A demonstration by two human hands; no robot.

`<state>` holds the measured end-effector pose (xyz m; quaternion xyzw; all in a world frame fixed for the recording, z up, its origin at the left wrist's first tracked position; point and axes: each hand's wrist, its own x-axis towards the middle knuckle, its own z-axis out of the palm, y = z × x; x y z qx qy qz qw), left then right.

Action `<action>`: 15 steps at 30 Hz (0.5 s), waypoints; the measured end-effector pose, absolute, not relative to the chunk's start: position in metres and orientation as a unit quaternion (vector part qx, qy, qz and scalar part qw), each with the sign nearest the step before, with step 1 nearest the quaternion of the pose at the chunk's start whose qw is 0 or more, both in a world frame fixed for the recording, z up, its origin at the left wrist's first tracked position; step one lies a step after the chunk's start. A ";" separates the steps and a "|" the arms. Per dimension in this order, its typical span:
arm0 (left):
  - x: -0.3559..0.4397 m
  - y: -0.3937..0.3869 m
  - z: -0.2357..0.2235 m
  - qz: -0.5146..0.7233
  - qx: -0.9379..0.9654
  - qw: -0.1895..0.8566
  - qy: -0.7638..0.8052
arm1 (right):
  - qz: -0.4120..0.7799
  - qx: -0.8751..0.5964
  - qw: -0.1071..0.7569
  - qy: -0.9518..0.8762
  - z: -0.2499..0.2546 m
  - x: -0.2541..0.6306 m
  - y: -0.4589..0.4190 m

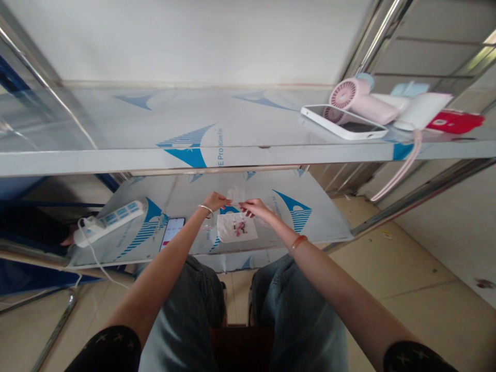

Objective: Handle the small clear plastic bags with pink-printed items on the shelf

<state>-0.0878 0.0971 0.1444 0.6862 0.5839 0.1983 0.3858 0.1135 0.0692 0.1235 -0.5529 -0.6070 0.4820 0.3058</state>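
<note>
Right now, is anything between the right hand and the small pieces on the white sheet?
Nothing visible stands between the right hand and the small pieces, which lie uncovered on the white sheet.

1. The lower surface (184, 192), marked in blue, carries a white power strip (118, 218) towards its left end and a phone (173, 232) nearby.
2. Near its front edge lies a whitish sheet (225, 233) bearing small pink and dark pieces (240, 227).
3. The shelf (256, 124) above bears a white-framed device (349, 124), a pink fan (375, 109) and a red item (455, 122).
</note>
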 end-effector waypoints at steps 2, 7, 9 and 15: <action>-0.098 0.100 0.143 0.199 0.661 0.407 0.598 | 0.483 -0.551 0.295 -0.613 0.122 0.106 0.070; -0.125 0.101 0.141 0.198 0.592 0.426 0.655 | 0.450 -0.577 0.229 -0.642 0.111 0.074 0.070; -0.137 0.101 0.137 0.178 0.566 0.415 0.689 | 0.402 -0.576 0.213 -0.679 0.104 0.059 0.070; -0.173 0.104 0.108 0.079 0.521 0.397 0.752 | 0.275 -0.488 0.124 -0.819 0.096 0.020 0.056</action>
